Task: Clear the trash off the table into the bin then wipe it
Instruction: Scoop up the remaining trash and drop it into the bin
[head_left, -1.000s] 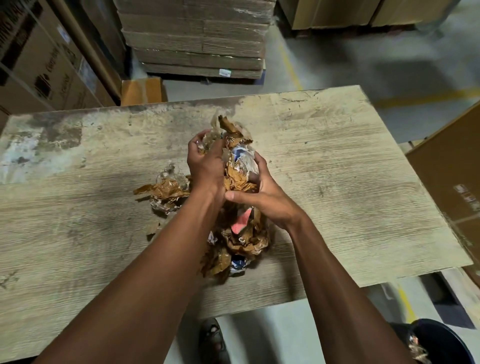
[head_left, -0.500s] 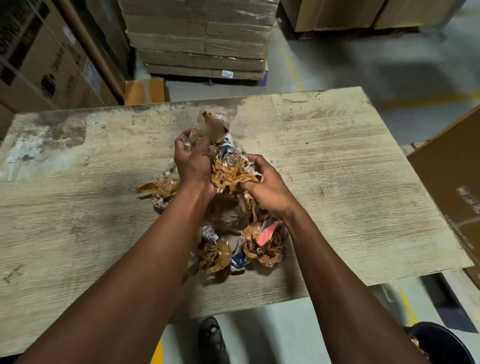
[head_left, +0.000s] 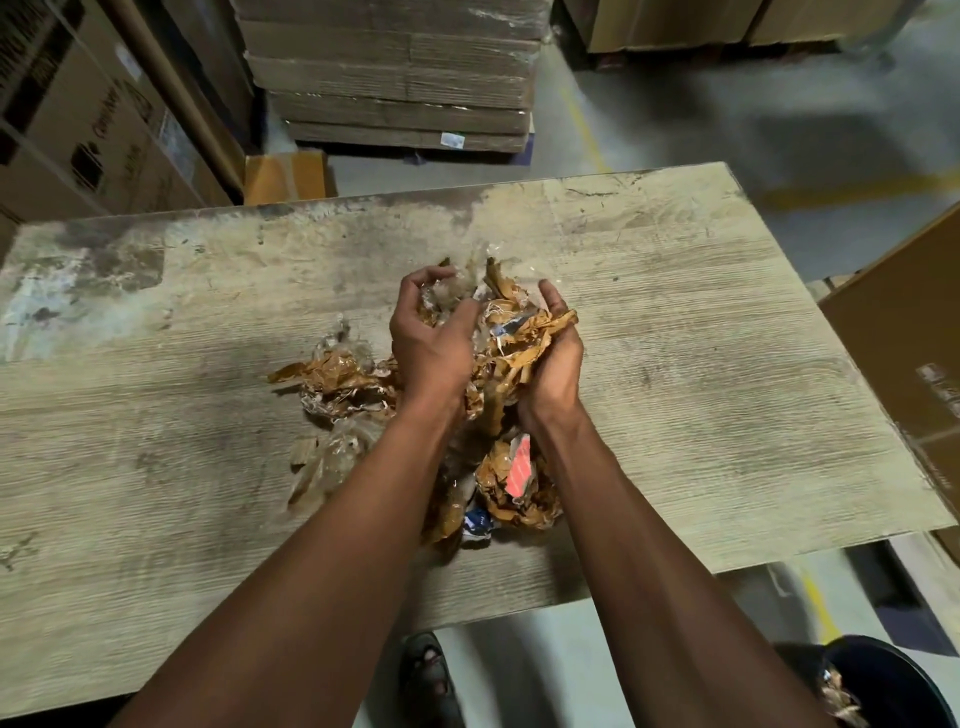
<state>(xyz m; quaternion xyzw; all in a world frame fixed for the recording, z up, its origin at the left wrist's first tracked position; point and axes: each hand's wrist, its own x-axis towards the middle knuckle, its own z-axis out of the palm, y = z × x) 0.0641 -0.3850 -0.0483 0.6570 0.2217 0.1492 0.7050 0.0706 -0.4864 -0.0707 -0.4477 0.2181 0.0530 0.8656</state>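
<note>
With my left hand (head_left: 428, 343) and right hand (head_left: 553, 369) cupping the loose trash wad (head_left: 506, 348) between them, I fear scraps shedding short of the bin (head_left: 898, 680) beside the bench (head_left: 727, 364).

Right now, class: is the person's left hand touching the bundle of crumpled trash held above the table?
Touching. The head view shows the left hand with fingers curled round the crumpled trash bundle, pressed against it opposite the right hand.
</note>
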